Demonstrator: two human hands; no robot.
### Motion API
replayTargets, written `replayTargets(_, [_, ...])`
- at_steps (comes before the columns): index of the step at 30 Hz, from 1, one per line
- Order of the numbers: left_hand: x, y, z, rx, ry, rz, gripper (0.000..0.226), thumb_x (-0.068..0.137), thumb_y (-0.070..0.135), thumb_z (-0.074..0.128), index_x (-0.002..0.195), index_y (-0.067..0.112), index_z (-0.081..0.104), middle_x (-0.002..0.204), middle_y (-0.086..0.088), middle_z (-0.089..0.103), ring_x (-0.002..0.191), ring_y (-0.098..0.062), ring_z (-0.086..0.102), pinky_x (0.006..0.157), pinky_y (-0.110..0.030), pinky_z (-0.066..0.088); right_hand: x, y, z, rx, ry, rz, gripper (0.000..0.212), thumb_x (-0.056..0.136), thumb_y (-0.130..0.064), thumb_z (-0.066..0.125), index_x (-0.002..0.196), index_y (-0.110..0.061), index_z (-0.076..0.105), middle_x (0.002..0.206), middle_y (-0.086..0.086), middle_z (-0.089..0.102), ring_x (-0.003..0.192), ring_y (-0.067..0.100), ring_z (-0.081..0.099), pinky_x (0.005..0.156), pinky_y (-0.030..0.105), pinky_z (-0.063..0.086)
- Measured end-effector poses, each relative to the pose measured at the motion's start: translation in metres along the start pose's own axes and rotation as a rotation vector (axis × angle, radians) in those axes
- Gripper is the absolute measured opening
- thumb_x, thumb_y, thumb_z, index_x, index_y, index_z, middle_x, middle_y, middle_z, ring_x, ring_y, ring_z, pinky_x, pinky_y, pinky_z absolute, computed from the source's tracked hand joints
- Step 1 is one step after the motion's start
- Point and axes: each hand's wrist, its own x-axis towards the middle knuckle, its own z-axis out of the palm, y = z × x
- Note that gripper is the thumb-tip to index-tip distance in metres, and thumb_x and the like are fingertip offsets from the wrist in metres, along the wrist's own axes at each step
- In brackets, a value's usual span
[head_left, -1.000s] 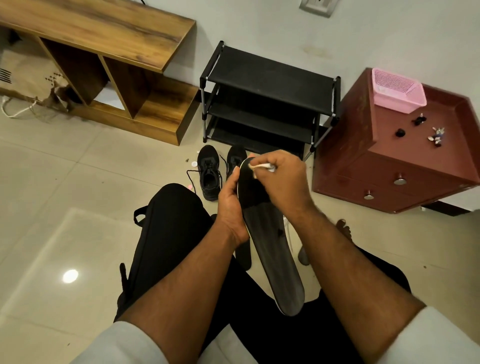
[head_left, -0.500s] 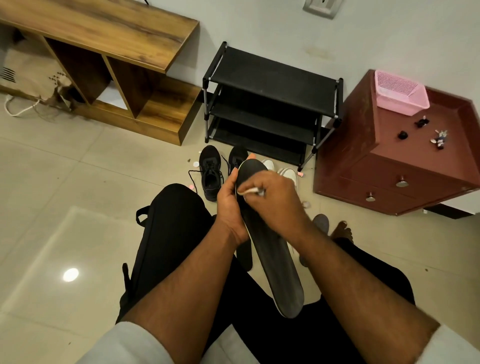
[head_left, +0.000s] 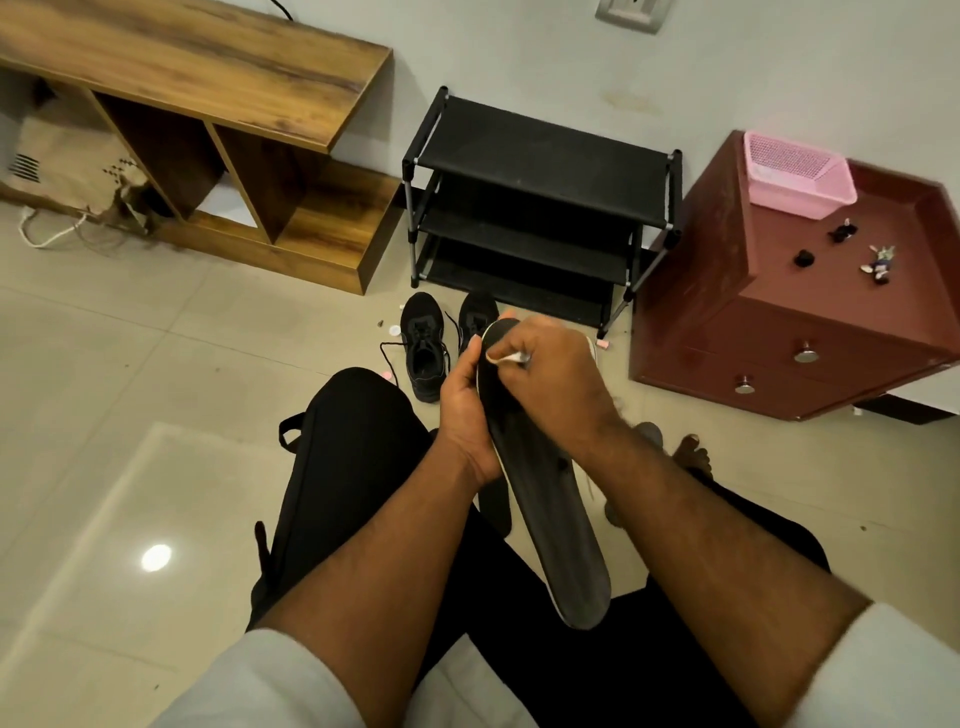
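**Black insole held over the lap, white piece pressed on its far end**

A person sits with both forearms stretched forward. The left hand (head_left: 467, 410) grips the left edge of a long black shoe insole (head_left: 550, 519), with fingers curled behind it and the thumb lying along the rim. The insole runs from about 12 o'clock, between the hands, down to 5 o'clock over the black trousers.

The right hand (head_left: 550, 374) pinches a small white piece (head_left: 511, 357) and holds it on the far end of the insole. What it is exactly is too small to tell. Whether the insole carries any label I cannot tell.

A second dark insole (head_left: 496, 504) shows just under the first one, at its 9 o'clock side. On the floor (head_left: 130, 364), at 11 o'clock from the hands, stands a pair of black sneakers (head_left: 423, 343). Behind them, at 12 o'clock, is a black shoe rack (head_left: 540, 171). At 2 o'clock is a red-brown cabinet (head_left: 779, 322) with a pink basket (head_left: 797, 174) on top.
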Motion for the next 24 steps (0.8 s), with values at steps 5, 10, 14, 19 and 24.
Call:
replayTargets(5, [0.009, 0.004, -0.001, -0.001, 0.097, 0.035, 0.063, 0.087, 0.054, 0.051, 0.119, 0.002, 0.066, 0.109, -0.017, 0.066, 0.108, -0.032, 0.058, 0.104, -0.042, 0.041, -0.052, 0.007, 0.002, 0.171, -0.149, 0.021, 0.021, 0.073, 0.004, 0.068, 0.085, -0.011, 0.076, 0.086, -0.001, 0.067, 0.081, 0.007, 0.061, 0.079, 0.023, 0.049])
replayTargets(10, [0.012, 0.004, -0.003, -0.033, -0.017, 0.076, 0.060, 0.076, 0.055, 0.054, 0.094, 0.004, 0.078, 0.103, -0.016, 0.071, 0.095, -0.030, 0.065, 0.101, -0.045, 0.044, -0.064, 0.033, -0.031, 0.650, 0.226, 0.559, 0.026, 0.079, 0.006, 0.067, 0.082, -0.019, 0.074, 0.083, -0.005, 0.073, 0.076, 0.006, 0.066, 0.066, 0.017, 0.051])
replayTargets(14, [0.016, 0.004, -0.006, -0.083, -0.002, 0.103, 0.069, 0.084, 0.066, 0.048, 0.102, 0.006, 0.076, 0.117, -0.017, 0.067, 0.106, -0.034, 0.062, 0.109, -0.052, 0.037, -0.082, 0.043, -0.028, 0.993, 0.207, 0.930, 0.015, 0.084, 0.003, 0.064, 0.090, -0.009, 0.071, 0.096, 0.012, 0.072, 0.082, 0.022, 0.067, 0.060, 0.029, 0.054])
replayTargets(19, [0.014, -0.004, -0.006, -0.029, -0.012, 0.114, 0.076, 0.071, 0.069, 0.056, 0.121, 0.013, 0.069, 0.131, -0.020, 0.061, 0.126, -0.043, 0.052, 0.112, -0.060, 0.031, -0.077, 0.031, -0.012, 1.032, 0.372, 0.977, 0.012, 0.082, 0.001, 0.069, 0.090, -0.007, 0.071, 0.084, 0.007, 0.072, 0.078, 0.020, 0.068, 0.051, 0.030, 0.053])
replayTargets(24, [0.007, -0.009, -0.004, 0.055, 0.015, 0.078, 0.063, 0.089, 0.064, 0.042, 0.108, 0.015, 0.075, 0.118, -0.016, 0.069, 0.117, -0.035, 0.060, 0.100, -0.045, 0.046, -0.071, 0.031, -0.002, 0.759, 0.389, 0.774, 0.016, 0.081, -0.002, 0.068, 0.082, -0.017, 0.074, 0.078, -0.005, 0.071, 0.081, 0.026, 0.069, 0.068, 0.052, 0.058])
